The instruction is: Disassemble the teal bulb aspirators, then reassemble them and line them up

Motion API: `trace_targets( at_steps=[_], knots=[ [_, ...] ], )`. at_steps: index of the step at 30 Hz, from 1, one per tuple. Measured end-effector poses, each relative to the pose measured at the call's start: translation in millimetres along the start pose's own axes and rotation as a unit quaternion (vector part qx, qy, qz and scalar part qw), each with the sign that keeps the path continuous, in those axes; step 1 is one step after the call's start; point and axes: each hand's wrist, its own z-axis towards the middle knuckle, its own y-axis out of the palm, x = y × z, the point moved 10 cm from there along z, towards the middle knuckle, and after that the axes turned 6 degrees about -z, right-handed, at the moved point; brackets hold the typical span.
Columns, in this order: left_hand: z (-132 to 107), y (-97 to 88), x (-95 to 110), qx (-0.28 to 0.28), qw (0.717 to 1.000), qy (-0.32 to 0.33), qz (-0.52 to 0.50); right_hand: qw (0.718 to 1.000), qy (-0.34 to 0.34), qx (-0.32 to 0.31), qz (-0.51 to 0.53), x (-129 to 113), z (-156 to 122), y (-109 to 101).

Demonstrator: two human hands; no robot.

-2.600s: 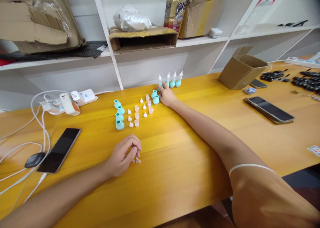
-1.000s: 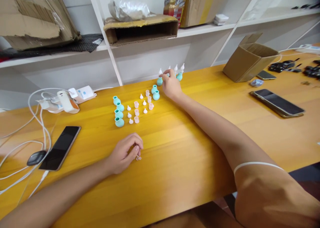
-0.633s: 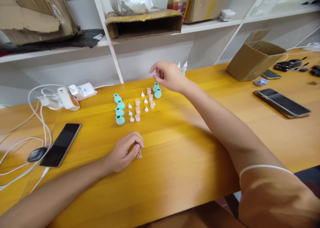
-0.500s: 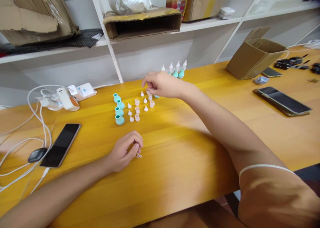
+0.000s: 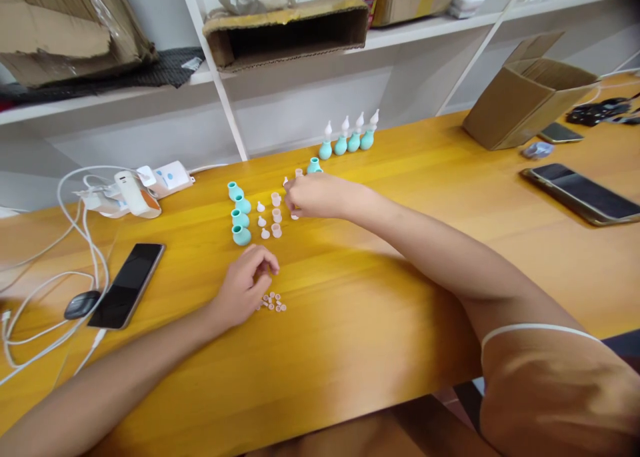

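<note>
My right hand [image 5: 323, 195] reaches over the small parts, its fingers bent down and closed among the white nozzle tips; whatever they pinch is hidden. One white nozzle tip [image 5: 295, 215] peeks out below these fingers. Left of it stand pale pink cups [image 5: 277, 215], more white nozzle tips [image 5: 261, 221] and a column of open teal bulbs [image 5: 241, 235]. Beyond the hand is another open teal bulb [image 5: 314, 165], partly covered. My left hand [image 5: 247, 285] rests on the table, fingers loosely curled and thumb apart, beside a cluster of tiny pinkish rings [image 5: 273, 301].
At the back stand several teal bulbs with white tops [image 5: 354, 141]. A cardboard box [image 5: 525, 103] and a phone [image 5: 587, 191] are at right. Another phone [image 5: 127, 287], a black mouse [image 5: 83, 305], cables and a power strip [image 5: 167, 179] occupy the left. Shelves [image 5: 425, 37] hold boxes.
My right hand has come down and nearer, uncovering the topped bulbs at the back. My left hand has loosened and drawn back, revealing the tiny rings. The view has shifted slightly.
</note>
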Motion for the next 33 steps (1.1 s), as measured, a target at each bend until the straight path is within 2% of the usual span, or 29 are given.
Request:
trace_targets(
  at_steps=[4,9,14,16,18,22,26,33],
  knots=[
    [0.0,23.9,0.6,-0.119,0.992,0.006,0.049,1.0,-0.011,-0.008,0.009,-8.3,-7.3,-9.2],
    [-3.4,38.4,11.9,-0.177,0.976,0.059,0.111,0.995,-0.059,-0.03,0.07,-36.9,-29.8,-9.5],
    [-3.9,42.1,12.1,-0.192,0.973,0.067,0.105,0.978,-0.106,-0.039,0.178,-64.7,-61.9,12.2],
    [-3.7,41.1,12.0,-0.188,0.976,0.068,0.091,0.971,-0.093,-0.026,0.216,-65.3,-70.5,19.9],
    [-3.3,39.0,13.4,-0.178,0.978,0.073,0.077,0.97,-0.051,-0.014,0.239,-59.7,-74.7,28.8],
    [-2.2,35.7,16.1,-0.162,0.982,0.077,0.066,0.98,0.02,0.009,0.199,-54.0,-74.6,47.5],
    [-3.1,37.0,19.6,-0.175,0.978,0.09,0.068,0.99,0.032,0.025,0.133,-59.7,-68.9,61.5],
    [-1.6,36.2,14.8,-0.183,0.98,0.059,0.054,0.987,0.034,0.055,0.145,-55.5,-66.7,63.1]
  ],
)
